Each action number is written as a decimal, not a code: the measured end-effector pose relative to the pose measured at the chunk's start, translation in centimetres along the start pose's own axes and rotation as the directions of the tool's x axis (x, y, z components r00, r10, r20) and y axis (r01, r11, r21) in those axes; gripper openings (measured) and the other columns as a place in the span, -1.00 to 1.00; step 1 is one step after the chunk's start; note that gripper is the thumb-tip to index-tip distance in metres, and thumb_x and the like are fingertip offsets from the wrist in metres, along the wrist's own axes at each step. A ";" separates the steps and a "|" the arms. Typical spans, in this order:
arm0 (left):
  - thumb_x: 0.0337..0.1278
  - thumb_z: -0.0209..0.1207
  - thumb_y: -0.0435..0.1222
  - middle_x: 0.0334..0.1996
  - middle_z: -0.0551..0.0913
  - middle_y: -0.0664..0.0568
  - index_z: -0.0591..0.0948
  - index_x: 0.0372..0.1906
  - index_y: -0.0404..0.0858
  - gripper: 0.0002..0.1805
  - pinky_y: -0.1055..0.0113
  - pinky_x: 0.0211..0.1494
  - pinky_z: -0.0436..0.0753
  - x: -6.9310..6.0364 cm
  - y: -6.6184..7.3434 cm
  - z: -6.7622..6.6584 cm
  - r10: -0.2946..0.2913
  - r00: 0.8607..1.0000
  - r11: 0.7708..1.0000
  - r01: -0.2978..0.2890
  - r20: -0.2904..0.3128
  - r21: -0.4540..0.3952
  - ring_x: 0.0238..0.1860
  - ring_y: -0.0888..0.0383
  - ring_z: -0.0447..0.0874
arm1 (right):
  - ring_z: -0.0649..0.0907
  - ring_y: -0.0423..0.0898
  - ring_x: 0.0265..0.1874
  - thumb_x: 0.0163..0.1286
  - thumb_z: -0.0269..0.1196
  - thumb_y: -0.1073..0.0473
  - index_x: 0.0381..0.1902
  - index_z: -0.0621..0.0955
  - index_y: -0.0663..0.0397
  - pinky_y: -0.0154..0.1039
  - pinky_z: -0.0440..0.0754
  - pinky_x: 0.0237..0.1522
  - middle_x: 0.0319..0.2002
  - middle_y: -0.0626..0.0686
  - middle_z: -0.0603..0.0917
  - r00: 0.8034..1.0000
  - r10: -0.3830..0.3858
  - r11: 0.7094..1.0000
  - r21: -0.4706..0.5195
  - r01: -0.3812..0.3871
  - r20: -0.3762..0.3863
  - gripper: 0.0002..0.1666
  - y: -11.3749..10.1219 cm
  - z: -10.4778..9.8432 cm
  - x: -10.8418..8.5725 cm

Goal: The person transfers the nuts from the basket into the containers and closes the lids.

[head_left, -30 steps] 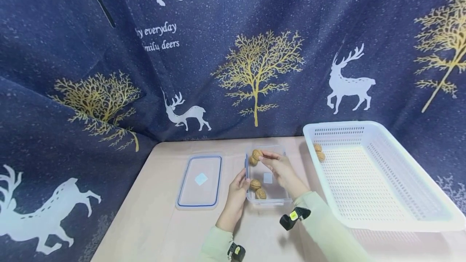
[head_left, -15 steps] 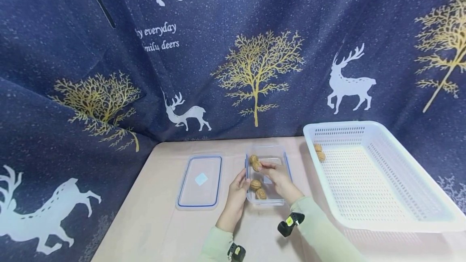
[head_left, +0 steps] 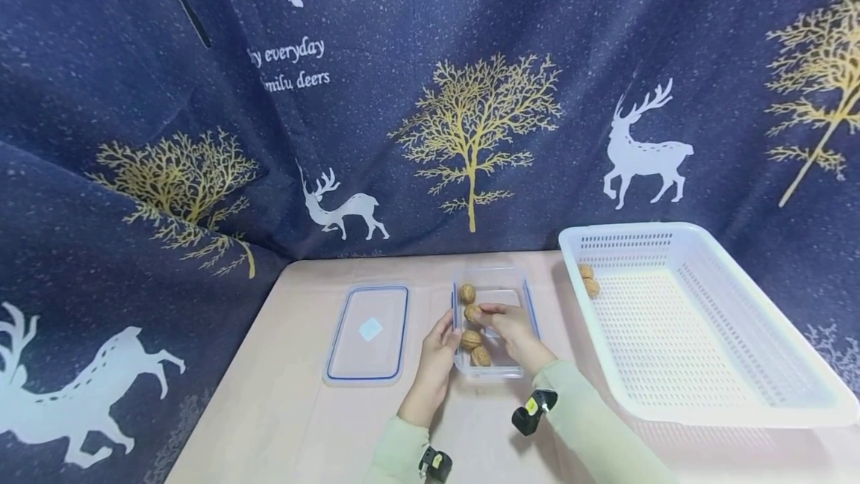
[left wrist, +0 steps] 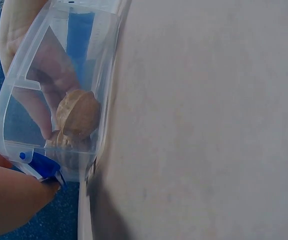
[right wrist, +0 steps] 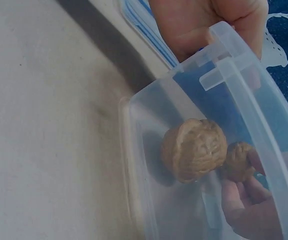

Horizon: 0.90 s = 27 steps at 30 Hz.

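Observation:
A clear plastic box (head_left: 493, 375) with blue side latches stands on the table. My left hand (head_left: 437, 357) grips its left wall, the thumb at the rim beside a blue latch (left wrist: 45, 166). Inside the box, my right hand (head_left: 513, 331) pinches a walnut (head_left: 472, 313) between thumb and fingertips. Another walnut (head_left: 467, 293) lies farther back along the left wall. Nearer the front lie a walnut (head_left: 470, 340) and one more walnut (head_left: 480, 357), close together. Through the clear wall, the right wrist view shows the front walnut (right wrist: 195, 150) large, with the pinching fingers (right wrist: 254, 210) behind it.
Left of the box lies a clear lid (head_left: 369, 357) with a blue seal. A large white perforated basket (head_left: 672, 342) stands at the right, with two walnuts (head_left: 590, 287) by its left wall. A dark blue patterned cloth (head_left: 416, 170) hangs behind the table.
My right hand has moved toward the front of the box with its walnut and down into it, away from the rear walnut. My left hand stays at the wall.

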<state>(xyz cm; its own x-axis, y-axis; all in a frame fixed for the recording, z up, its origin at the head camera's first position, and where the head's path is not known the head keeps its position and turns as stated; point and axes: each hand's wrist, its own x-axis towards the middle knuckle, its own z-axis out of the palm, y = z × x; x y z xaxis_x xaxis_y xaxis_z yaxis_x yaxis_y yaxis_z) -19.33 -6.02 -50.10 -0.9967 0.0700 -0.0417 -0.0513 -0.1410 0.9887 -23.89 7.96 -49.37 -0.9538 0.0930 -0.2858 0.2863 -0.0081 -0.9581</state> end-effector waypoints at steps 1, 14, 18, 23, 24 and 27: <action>0.37 -0.10 -0.47 0.40 0.17 -0.34 0.18 0.41 -0.46 -0.47 0.02 0.47 0.17 0.0 0.0 0.0 0.003 1.000 1.000 -0.003 0.003 -0.002 0.41 -0.24 0.13 | 0.64 0.07 -0.09 0.23 0.27 0.36 0.06 0.56 0.42 -0.02 0.57 0.15 0.03 0.33 0.62 1.000 -0.005 1.000 -0.005 0.005 0.001 -0.58 0.0 0.0 0.0; 0.36 -0.09 -0.46 0.40 0.19 -0.35 0.20 0.40 -0.45 -0.46 0.03 0.47 0.15 0.1 -0.1 0.0 0.006 1.000 1.000 -0.006 -0.004 0.012 0.41 -0.21 0.15 | 0.57 0.20 0.07 0.25 0.22 0.39 0.08 0.53 0.45 0.05 0.46 0.25 0.06 0.34 0.60 1.000 0.017 0.998 -0.059 -0.015 0.026 -0.57 -0.3 -0.1 -0.3; 0.36 -0.09 -0.46 0.40 0.20 -0.33 0.21 0.40 -0.44 -0.46 0.03 0.47 0.15 0.2 -0.1 0.0 0.010 1.000 1.000 -0.010 -0.005 0.018 0.41 -0.20 0.15 | 0.59 0.19 0.03 0.24 0.22 0.38 0.08 0.53 0.46 0.04 0.51 0.21 0.05 0.35 0.60 0.999 -0.005 0.998 -0.066 0.008 0.038 -0.57 -0.3 0.0 -0.4; 0.37 -0.08 -0.44 0.40 0.21 -0.30 0.21 0.41 -0.41 -0.47 0.01 0.48 0.14 0.2 -0.1 0.0 0.005 1.000 1.000 -0.005 -0.004 0.022 0.41 -0.20 0.16 | 0.58 0.21 0.03 0.22 0.23 0.37 0.11 0.52 0.44 0.08 0.49 0.21 0.06 0.36 0.58 0.998 -0.030 0.996 -0.081 0.034 0.046 -0.53 -0.6 0.0 -0.5; 0.37 -0.09 -0.45 0.40 0.21 -0.30 0.21 0.41 -0.41 -0.47 0.00 0.48 0.15 0.2 -0.1 0.0 0.003 1.000 1.000 -0.003 -0.005 0.020 0.41 -0.20 0.16 | 0.57 0.21 0.03 0.22 0.24 0.37 0.11 0.52 0.43 0.08 0.48 0.21 0.07 0.36 0.58 0.999 -0.029 0.996 -0.080 0.032 0.043 -0.52 -0.6 0.0 -0.6; 0.37 -0.09 -0.46 0.40 0.20 -0.30 0.21 0.41 -0.41 -0.47 0.01 0.48 0.15 0.1 -0.1 -0.1 -0.004 1.000 1.000 0.004 -0.010 0.018 0.41 -0.21 0.14 | 0.56 0.23 0.05 0.21 0.24 0.37 0.11 0.51 0.44 0.10 0.46 0.23 0.08 0.37 0.56 0.998 -0.041 0.996 -0.081 0.044 0.042 -0.52 -0.9 0.0 -0.7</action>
<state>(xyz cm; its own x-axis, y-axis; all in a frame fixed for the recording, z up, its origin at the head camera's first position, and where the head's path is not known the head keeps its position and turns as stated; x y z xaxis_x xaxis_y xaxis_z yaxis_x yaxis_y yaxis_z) -19.43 -6.04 -50.24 -0.9970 0.0610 -0.0471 -0.0544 -0.1232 0.9909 -23.51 7.89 -48.32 -0.9677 0.0512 -0.2467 0.2501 0.0767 -0.9652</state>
